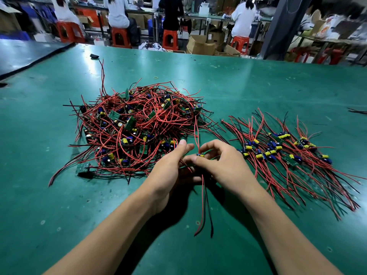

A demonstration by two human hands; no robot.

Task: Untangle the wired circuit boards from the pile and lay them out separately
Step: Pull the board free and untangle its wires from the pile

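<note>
A tangled pile [137, 128] of small green circuit boards with red and black wires lies on the green table, left of centre. To the right, several boards [282, 153] lie side by side with their wires stretched out. Between the two groups my right hand [220, 165] pinches one small board [200, 155] with its fingertips. A red wire runs up from that board toward the pile, and red and black wires [204, 205] hang down toward me. My left hand [170, 165] is beside it, fingers curled round the board's wires.
The green table [258, 92] stretches far back, with a small black object [93, 55] and a rubber band [156, 77] on it. A few loose wires [357, 111] lie at the right edge. Behind the table, people sit on red stools at other benches among cardboard boxes.
</note>
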